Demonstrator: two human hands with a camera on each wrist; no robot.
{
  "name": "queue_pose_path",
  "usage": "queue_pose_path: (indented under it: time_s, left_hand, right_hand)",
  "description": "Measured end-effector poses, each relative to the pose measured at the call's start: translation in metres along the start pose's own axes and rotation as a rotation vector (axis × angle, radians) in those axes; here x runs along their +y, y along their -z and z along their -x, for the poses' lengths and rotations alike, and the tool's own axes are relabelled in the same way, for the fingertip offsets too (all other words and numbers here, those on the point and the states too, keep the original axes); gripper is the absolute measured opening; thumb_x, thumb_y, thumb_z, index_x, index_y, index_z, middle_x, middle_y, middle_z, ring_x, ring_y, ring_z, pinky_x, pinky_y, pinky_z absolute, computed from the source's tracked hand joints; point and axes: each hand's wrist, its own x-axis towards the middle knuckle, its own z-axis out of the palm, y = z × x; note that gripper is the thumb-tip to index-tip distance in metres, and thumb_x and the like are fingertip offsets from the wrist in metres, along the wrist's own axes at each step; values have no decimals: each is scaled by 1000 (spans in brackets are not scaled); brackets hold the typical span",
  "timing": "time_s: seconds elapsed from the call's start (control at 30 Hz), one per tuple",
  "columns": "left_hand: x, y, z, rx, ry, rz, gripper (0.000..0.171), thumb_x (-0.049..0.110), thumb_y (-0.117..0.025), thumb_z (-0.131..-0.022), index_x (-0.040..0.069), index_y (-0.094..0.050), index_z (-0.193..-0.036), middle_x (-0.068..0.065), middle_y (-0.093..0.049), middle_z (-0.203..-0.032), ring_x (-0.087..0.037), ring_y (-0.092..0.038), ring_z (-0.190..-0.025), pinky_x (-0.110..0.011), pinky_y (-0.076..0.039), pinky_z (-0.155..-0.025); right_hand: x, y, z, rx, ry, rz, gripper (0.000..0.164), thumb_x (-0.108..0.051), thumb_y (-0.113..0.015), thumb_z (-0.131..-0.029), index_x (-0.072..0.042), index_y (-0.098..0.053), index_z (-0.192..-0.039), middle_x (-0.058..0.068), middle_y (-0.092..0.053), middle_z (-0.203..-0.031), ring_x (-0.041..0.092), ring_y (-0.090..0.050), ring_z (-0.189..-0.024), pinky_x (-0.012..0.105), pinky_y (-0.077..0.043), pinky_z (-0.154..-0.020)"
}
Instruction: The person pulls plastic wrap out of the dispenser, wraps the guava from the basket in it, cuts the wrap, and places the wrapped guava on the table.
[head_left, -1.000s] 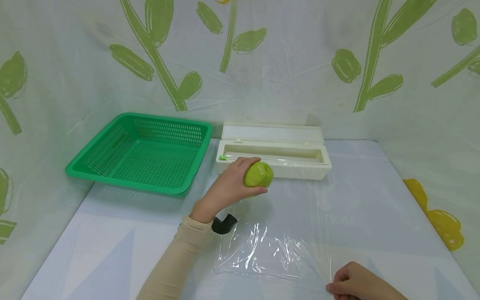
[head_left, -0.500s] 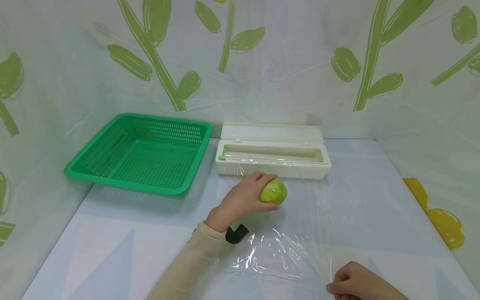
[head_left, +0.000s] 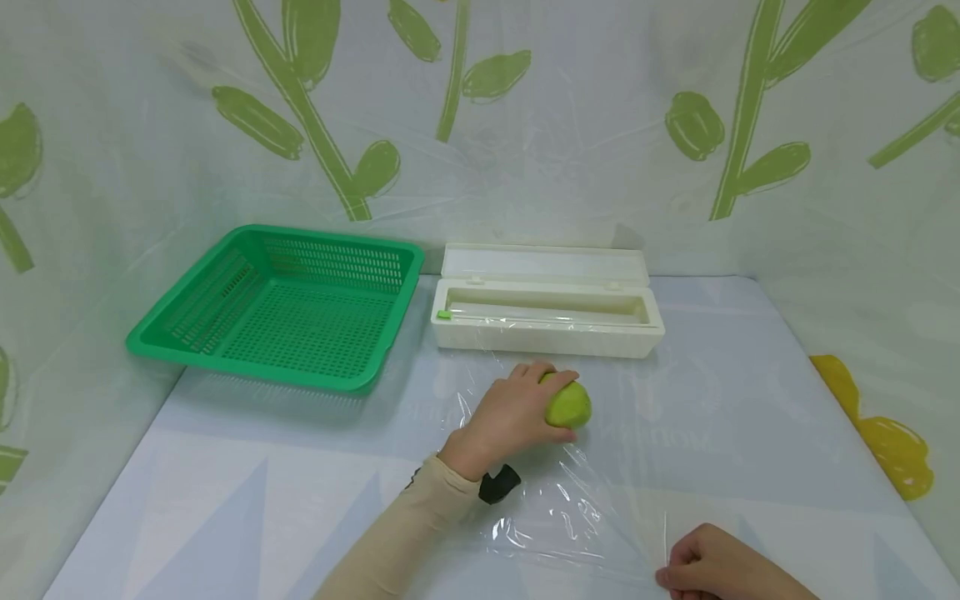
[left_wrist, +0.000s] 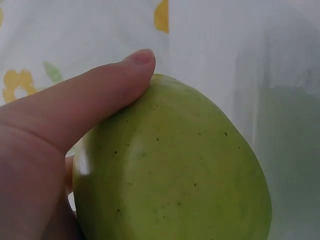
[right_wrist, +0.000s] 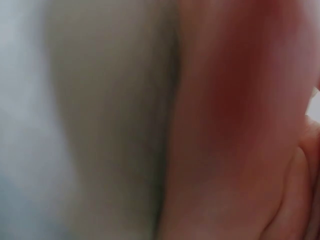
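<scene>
My left hand (head_left: 513, 417) grips a green guava (head_left: 569, 406) from its left side, over the sheet of cling film (head_left: 551, 517). Small dark specks dot the guava's skin in the left wrist view, where the thumb (left_wrist: 100, 95) lies along it. Down at the front right, my right hand (head_left: 723, 567) pinches a corner of the film between thumb and curled fingers. The film stretches back to a white cling film dispenser (head_left: 547, 340), whose lid stands raised. Skin fills much of the blurred right wrist view.
A green plastic basket (head_left: 273, 373) stands at the back left, partly past the table's left edge. A small green slider (head_left: 444, 315) sits at the dispenser's left end. Behind everything hangs a leaf-patterned curtain (head_left: 570, 150).
My left hand has carried the guava rightward and toward me, from in front of the dispenser to over the film. My right hand stays at the film's corner.
</scene>
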Motion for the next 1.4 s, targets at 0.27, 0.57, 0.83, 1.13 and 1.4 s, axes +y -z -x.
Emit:
queue_pose_path:
  time_s: [0.27,0.57,0.83,1.13,1.4]
  left_hand:
    - [5,-10,1,16,7,-96,70,55,-68,-68,32,-42,-128,3,-45,-116,-17,-43,-104,-32,-40,-67]
    - [4,-10,1,-20,12,-100,72,60,-63,-69,32,-39,-131,1,-39,-123,-19,-39,-109,-35,-40,-71]
    - [-5,-1,2,-123,-2,12,71,44,-60,-77,25,-28,-138,-1,-31,-129,-20,-33,-113,-35,-39,-78]
    - [-10,3,1,-124,-55,123,55,35,-62,-78,18,-35,-123,1,-39,-121,-15,-38,-105,-31,-40,-74]
    - [-14,0,-4,-119,-46,181,56,38,-66,-79,20,-39,-125,2,-40,-127,-17,-38,-110,-32,-40,-81]
  right_hand:
    - [-2,-3,2,14,-12,11,35,-37,-66,-77,-4,-61,-66,-3,-48,-52,10,-43,-47,22,-34,-45]
    - [-3,-1,2,-12,22,-20,34,-36,-64,-79,-4,-61,-66,-2,-49,-52,10,-42,-45,21,-33,-42]
    - [1,1,1,-27,63,-11,32,-31,-62,-82,-4,-60,-66,-2,-50,-54,10,-41,-46,21,-34,-42]
    - [7,5,0,-97,96,-75,30,-29,-57,-86,-2,-61,-73,2,-55,-59,11,-45,-48,21,-39,-44]
    - [12,7,1,-151,217,-89,27,-20,-52,-90,1,-60,-75,4,-59,-63,9,-49,-50,23,-43,-45]
